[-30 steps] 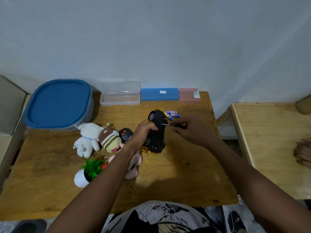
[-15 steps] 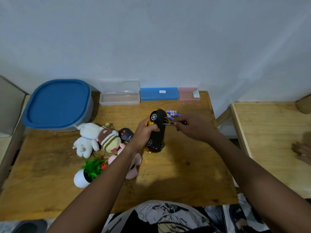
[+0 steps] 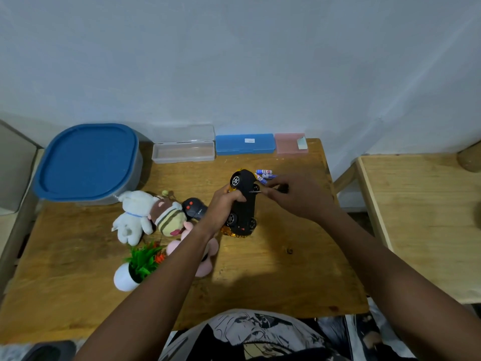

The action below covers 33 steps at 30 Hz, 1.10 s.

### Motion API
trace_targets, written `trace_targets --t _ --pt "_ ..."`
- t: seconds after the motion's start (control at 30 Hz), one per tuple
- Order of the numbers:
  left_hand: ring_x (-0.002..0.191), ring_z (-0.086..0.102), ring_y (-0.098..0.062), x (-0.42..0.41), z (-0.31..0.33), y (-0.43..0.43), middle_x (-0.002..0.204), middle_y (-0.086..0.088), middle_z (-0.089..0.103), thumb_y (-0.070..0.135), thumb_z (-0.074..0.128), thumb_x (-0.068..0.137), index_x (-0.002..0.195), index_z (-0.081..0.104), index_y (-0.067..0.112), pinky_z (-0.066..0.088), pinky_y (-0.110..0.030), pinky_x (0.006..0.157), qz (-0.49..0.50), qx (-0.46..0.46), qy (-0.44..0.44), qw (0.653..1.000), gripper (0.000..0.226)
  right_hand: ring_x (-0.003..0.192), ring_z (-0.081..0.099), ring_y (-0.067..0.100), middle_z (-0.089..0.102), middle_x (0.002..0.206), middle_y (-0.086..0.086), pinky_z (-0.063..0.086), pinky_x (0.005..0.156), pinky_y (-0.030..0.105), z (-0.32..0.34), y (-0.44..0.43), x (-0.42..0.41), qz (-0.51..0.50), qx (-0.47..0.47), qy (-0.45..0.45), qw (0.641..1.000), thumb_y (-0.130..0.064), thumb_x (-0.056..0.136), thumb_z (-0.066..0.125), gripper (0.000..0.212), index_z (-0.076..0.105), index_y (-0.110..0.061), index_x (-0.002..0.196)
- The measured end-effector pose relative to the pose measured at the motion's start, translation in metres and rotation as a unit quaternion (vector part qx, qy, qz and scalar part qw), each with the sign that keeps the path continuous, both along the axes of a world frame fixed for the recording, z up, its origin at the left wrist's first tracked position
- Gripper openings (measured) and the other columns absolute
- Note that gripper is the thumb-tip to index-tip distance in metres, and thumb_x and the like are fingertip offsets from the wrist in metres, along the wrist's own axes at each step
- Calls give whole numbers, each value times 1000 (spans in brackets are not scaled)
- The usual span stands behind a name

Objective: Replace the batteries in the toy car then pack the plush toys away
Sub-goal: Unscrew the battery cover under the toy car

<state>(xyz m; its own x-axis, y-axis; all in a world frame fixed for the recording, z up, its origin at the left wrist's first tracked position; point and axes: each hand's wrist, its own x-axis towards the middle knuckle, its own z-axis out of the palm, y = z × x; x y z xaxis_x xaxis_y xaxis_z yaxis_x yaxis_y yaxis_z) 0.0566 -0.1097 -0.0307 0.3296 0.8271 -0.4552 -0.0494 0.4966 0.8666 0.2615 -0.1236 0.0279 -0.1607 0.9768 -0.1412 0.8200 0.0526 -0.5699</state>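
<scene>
Presently the toy car [image 3: 243, 201] is gripped underside up by the left hand [image 3: 224, 207], its long axis running twelve to six. From three o'clock a screwdriver [image 3: 263, 191], pinched in the right hand [image 3: 299, 196], is laid against the underside; batteries [image 3: 264, 175] lie at one o'clock.

- Head view: a single wide-angle camera, worn on the person's head, looking forward and steeply down.
- Centre of frame: wooden table [image 3: 273, 277], seen from its near edge; both forearms enter from the bottom.
- Upper half: the wall [image 3: 234, 61] behind the table, bowed by the lens.
- Right margin: a second table [image 3: 421, 217].
- No other view is given, so nothing is shared.
</scene>
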Motion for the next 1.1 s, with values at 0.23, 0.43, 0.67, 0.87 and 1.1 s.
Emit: trace_targets --t 0.23,0.43,0.67,0.87,1.1 --pt "84 68 -30 -2 1 -1 96 -15 68 17 58 75 110 61 9 58 -37 65 10 -15 -19 1000 36 77 53 4 72 100 -1 34 61 15 5 1 1 16 11 15 1000 -33 93 63 23 73 -23 111" --pt "92 65 -35 -3 -3 -3 106 -19 66 29 58 71 125 57 2 53 -40 75 22 -48 -34 998 61 91 52 4 71 111 1 34 64 15 3 3 4 21 10 10 1000 -37 93 63 25 71 -27 115" --pt "85 67 -30 -3 -2 -4 98 -14 70 28 52 78 116 64 6 54 -38 74 22 -63 -94 993 46 84 57 4 71 99 -7 40 67 21 -2 6 6 2 40 45 998 -36 95 59 22 71 -27 111" --pt "91 64 -34 -2 1 -4 103 -19 67 30 52 79 118 63 4 53 -41 80 10 -63 -90 994 49 74 55 11 60 82 -7 48 66 30 -10 1 -18 -53 24 105 993 -29 94 57 8 59 -23 99" --pt "84 67 -33 -1 5 -6 96 -18 69 22 45 86 109 66 6 56 -37 73 3 -72 -103 992 35 78 60 16 69 82 -3 51 70 39 -18 2 -36 -87 73 108 988 -31 85 70 15 77 -24 96"
